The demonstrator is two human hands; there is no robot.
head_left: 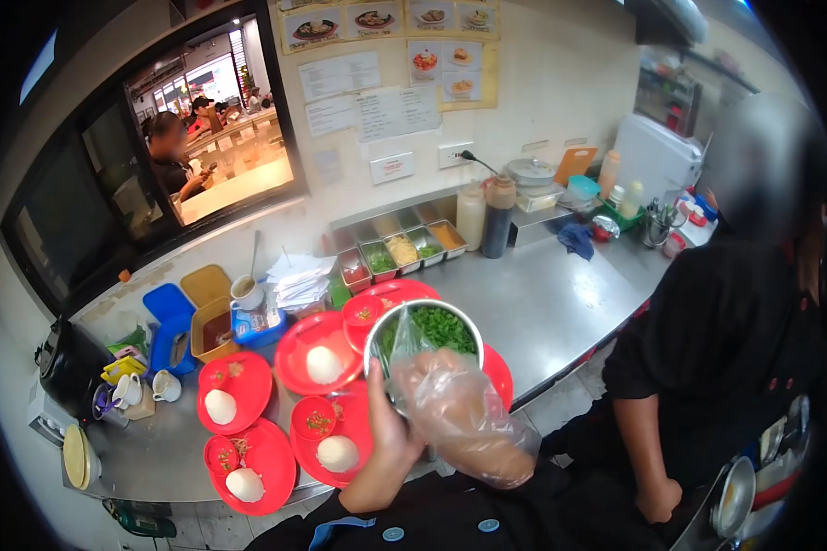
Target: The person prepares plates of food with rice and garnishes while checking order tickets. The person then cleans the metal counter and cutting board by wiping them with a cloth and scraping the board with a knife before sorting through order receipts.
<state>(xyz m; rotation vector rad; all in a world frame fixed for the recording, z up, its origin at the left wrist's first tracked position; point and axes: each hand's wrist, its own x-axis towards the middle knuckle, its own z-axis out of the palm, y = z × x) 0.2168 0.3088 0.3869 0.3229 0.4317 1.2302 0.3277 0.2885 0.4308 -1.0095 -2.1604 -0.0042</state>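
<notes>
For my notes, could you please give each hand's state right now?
Left hand: holding the bowl.
Right hand: gloved, over the greens; cannot tell whether closed.

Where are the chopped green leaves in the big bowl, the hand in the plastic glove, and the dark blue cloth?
Green leaves point(448, 327), head view: top of the heap.
Gloved right hand point(452, 401), head view: back of the hand.
Dark blue cloth point(576, 241), head view: its crumpled middle.

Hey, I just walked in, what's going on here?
A person's bare left hand holds a bowl of chopped greens, with the plastic-gloved right hand at its near side. Red plates stand on the steel counter, several with a mound of rice. Another person in black stands to the right.
</notes>
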